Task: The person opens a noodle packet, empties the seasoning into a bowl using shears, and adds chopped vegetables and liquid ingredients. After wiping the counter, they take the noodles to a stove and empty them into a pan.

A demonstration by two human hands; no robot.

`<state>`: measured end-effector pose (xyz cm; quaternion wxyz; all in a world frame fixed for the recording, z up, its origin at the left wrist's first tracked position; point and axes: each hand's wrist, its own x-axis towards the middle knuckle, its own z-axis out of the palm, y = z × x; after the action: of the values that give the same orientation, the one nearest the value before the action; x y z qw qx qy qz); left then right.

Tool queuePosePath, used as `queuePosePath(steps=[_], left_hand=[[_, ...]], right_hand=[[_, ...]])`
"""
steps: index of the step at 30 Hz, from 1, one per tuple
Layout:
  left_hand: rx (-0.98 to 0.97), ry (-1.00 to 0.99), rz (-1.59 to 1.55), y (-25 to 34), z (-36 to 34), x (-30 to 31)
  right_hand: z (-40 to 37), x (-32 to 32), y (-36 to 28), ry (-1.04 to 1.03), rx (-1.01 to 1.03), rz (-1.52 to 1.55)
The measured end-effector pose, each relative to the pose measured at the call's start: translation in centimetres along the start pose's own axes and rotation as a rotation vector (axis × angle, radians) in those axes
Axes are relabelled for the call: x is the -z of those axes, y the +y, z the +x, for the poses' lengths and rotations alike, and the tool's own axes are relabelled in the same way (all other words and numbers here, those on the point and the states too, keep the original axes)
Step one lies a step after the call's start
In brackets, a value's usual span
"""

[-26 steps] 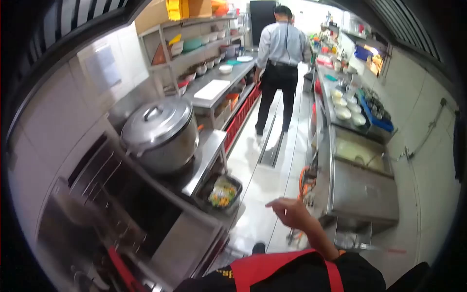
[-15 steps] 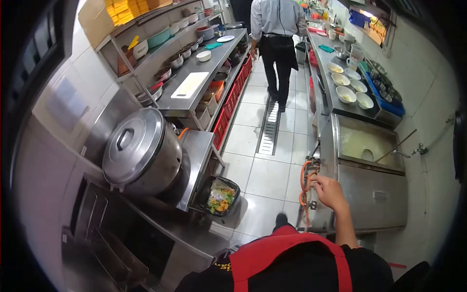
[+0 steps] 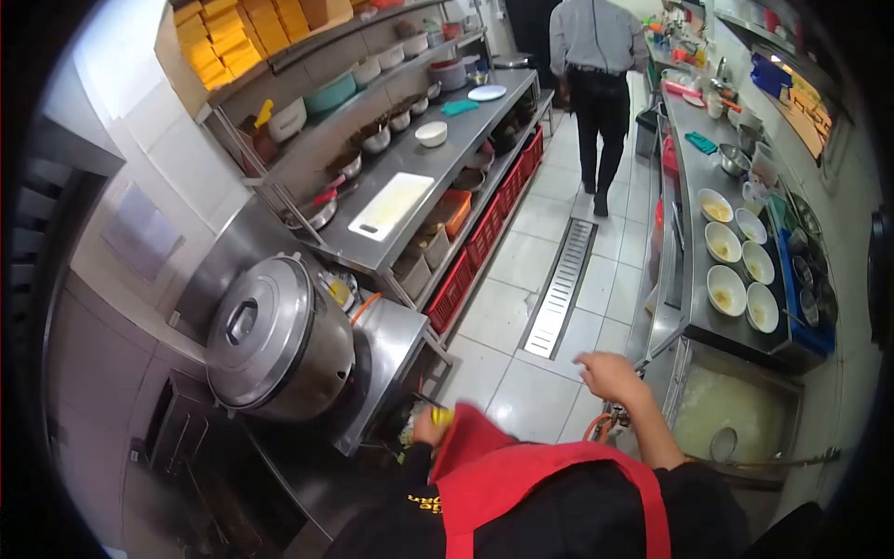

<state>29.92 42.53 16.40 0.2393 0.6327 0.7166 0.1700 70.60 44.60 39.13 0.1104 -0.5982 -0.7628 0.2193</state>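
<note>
My left hand, low at the centre, is closed around a slim dark tool with a yellow end; its exact kind does not show. Just beside that hand is a black bin with vegetable scraps, mostly covered by my arm and the red apron. My right hand is raised over the floor, its fingers loosely bent with the index finger out and nothing visible in them. Below it, orange hoses and valves show beside the vat of cloudy liquid, where a ladle rests.
A large lidded steel pot stands on the left. Behind it, a steel counter carries a white cutting board and bowls. Several white bowls sit on the right counter. A person is in the aisle, past a floor drain.
My right hand has lifted away from the hoses and valves. My left hand has come into view with the yellow-ended tool. The view has turned left, and the person is farther along the aisle.
</note>
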Motion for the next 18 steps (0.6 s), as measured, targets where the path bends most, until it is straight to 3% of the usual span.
queuePosePath(steps=[3,5,7,9,14,18], left_hand=[[-0.133,0.103,-0.378,13.0,6.4,6.5],[-0.187,0.146,-0.532,17.0,10.8,7.3],[-0.176,0.041,-0.751,21.9,13.9,9.7],[-0.108,-0.179,-1.160,24.4,17.7,10.6],[-0.135,-0.279,-1.253,29.0,28.5,11.1],[-0.212,-0.197,-0.992,33.0,36.8,9.4]], right_hand=[[6.2,0.2,-1.5,0.030,0.264,0.184],[10.9,-0.8,-3.4,0.110,0.479,0.265],[15.0,-0.7,-4.8,0.267,0.535,0.114],[19.4,0.5,-5.1,0.371,0.522,-0.029],[30.6,4.1,-0.4,0.276,0.475,0.247],[37.0,6.4,2.7,0.571,0.490,0.013]])
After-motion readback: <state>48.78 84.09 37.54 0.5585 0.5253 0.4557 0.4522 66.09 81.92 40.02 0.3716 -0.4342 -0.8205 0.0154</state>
